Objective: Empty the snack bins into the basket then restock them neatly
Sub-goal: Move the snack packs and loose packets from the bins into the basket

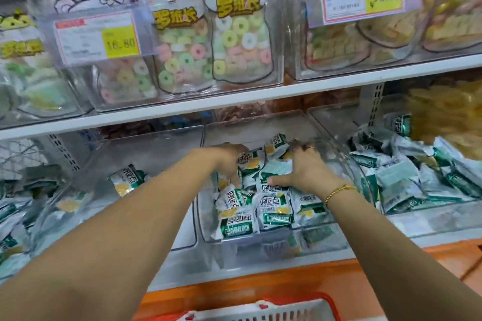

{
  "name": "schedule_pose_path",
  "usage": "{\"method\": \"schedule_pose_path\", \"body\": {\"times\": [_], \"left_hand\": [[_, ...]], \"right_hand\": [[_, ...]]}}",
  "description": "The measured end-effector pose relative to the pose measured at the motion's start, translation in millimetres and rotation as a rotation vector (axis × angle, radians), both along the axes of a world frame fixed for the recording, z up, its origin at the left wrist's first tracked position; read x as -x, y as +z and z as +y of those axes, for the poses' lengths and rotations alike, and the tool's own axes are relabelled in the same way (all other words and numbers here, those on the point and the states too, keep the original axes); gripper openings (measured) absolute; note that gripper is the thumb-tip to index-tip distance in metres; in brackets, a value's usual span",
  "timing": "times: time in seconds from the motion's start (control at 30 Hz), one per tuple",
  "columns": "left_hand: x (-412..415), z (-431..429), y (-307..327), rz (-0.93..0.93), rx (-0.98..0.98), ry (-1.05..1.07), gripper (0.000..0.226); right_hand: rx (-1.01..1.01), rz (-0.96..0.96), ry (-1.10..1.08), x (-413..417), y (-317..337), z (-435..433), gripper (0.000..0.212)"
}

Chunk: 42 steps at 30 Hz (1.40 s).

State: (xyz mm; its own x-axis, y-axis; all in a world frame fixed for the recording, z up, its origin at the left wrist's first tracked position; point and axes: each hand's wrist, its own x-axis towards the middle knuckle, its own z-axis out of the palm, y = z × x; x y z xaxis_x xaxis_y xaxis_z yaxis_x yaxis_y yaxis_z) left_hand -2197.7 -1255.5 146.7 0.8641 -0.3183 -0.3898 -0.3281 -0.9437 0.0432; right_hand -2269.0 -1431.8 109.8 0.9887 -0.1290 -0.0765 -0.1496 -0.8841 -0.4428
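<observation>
Both hands reach into the middle clear bin (341, 156), which is heaped with green-and-white snack packets (273, 214). The left hand (229, 161) curls its fingers into the pile and grips packets. The right hand (305, 169) clutches others, thumb spread. The right bin (430, 219) is full of the same packets, and the left bin (146, 154) holds few. The red-rimmed basket (323, 297) sits below the shelf.

Your left hand (229, 161) has its fingertips sunk among the green-and-white snack packets (273, 206) in the middle bin (349, 169), so you can't tell whether it grips one. Your right hand (305, 169) hides its fingertips behind the pile too. The red-and-white basket (263, 306) is cut off by the bottom edge; only its rim shows. The small print on the price tags (96, 38) is too blurred to read, and the far-left bin (52, 206) is smeared.
</observation>
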Motion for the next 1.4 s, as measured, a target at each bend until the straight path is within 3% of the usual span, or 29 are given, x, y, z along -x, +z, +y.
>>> {"method": "schedule_pose_path", "body": {"times": [0.17, 0.33, 0.4, 0.67, 0.8, 0.9, 0.97, 1.1, 1.3, 1.4], "left_hand": [[-32, -3, -23, 0.218, 0.077, 0.166, 0.115], [-33, -8, -25, 0.243, 0.024, 0.145, 0.119], [-35, -7, -21, 0.251, 0.030, 0.107, 0.119], [-28, -2, -8, 0.173, -0.140, -0.046, 0.094], [-23, -3, -15, 0.086, -0.070, -0.047, 0.073], [-19, -4, -20, 0.054, -0.003, -0.040, 0.087], [-15, -4, -21, 0.072, 0.034, -0.026, 0.099], [-12, -2, -18, 0.152, 0.118, 0.019, 0.097], [6, -2, -2, 0.095, 0.226, -0.088, 0.083], [19, 1, 7, 0.037, 0.258, -0.110, 0.075]], "right_hand": [[0.058, 0.058, 0.002, -2, 9, 4, 0.085], [-0.246, 0.014, 0.045, -10, -1, 0, 0.102], [-0.262, 0.000, 0.054, -12, -5, -2, 0.101], [-0.196, 0.016, 0.062, -22, -11, -6, 0.077], [-0.285, 0.031, 0.090, -22, -10, -3, 0.070], [-0.409, -0.063, 0.049, -17, -6, -3, 0.058], [-0.449, -0.089, -0.010, -15, -4, -4, 0.071], [-0.449, -0.080, -0.005, -9, 1, -4, 0.103], [-0.360, 0.008, 0.060, 4, 10, 1, 0.062], [-0.334, -0.011, 0.082, 10, 13, 5, 0.056]]}}
